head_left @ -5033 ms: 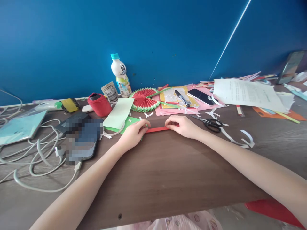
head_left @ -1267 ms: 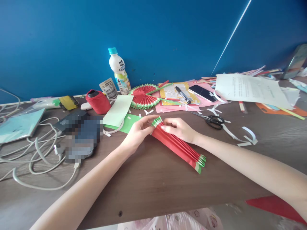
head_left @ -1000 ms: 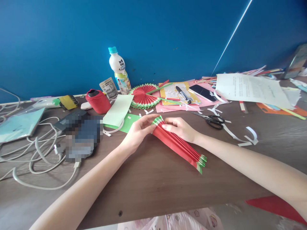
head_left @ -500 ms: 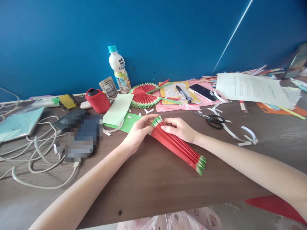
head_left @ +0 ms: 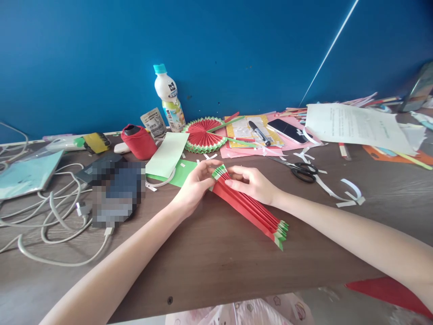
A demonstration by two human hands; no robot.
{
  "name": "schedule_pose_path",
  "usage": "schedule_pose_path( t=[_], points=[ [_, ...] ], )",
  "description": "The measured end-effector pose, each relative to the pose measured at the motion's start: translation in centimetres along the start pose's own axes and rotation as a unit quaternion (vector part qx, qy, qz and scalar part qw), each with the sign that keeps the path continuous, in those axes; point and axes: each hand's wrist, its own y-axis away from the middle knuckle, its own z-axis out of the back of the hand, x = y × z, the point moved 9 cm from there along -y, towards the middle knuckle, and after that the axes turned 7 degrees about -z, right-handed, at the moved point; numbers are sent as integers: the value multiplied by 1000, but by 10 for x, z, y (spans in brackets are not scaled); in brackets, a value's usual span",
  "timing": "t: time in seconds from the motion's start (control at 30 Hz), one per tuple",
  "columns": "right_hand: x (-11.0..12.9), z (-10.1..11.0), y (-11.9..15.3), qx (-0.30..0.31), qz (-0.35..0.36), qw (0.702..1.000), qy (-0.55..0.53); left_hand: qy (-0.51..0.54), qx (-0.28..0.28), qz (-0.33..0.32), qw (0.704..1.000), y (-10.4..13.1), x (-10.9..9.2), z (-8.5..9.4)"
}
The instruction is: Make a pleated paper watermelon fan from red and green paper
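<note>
A red pleated paper strip with green and pale edges slants across the table in front of me, its folds bunched at the far end and its near right end fanned a little. My left hand grips the far left end, fingers curled behind and thumb in front. My right hand pinches the pleats from the right, thumb on top and fingers partly hidden. Beyond both hands lies a round pleated red and green paper fan. A green paper sheet lies close to my left hand.
Black-handled scissors lie right of my hands among white paper strips. At the back are a bottle, a red-wrapped object, a marker, a phone and a printed sheet. White cables tangle on the left.
The pleated strip's near right end has shifted slightly left. My right hand's fingers have moved slightly along the pleats; both hands keep their hold.
</note>
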Motion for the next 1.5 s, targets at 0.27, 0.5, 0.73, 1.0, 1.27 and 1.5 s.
schedule_pose_path(
  t=[0.27,0.5,0.73,1.0,1.27,1.5],
  points=[
    [-5,2,-2,13,-2,999,-45,45,2,18,999,2,1,-2],
    [-4,2,-2,18,-1,997,-75,8,13,-6,1000,0,0,0],
    [-5,4,-1,-4,-6,999,-46,-15,14,-26,999,0,-3,1],
    [-1,5,2,-31,12,999,-18,-18,-7,-27,999,0,-3,3],
    [5,0,5,-25,35,998,43,-52,-23,-30,998,2,-6,2],
    [6,-2,7,-18,46,997,66,-74,-27,-20,997,2,-3,5]
  ],
)
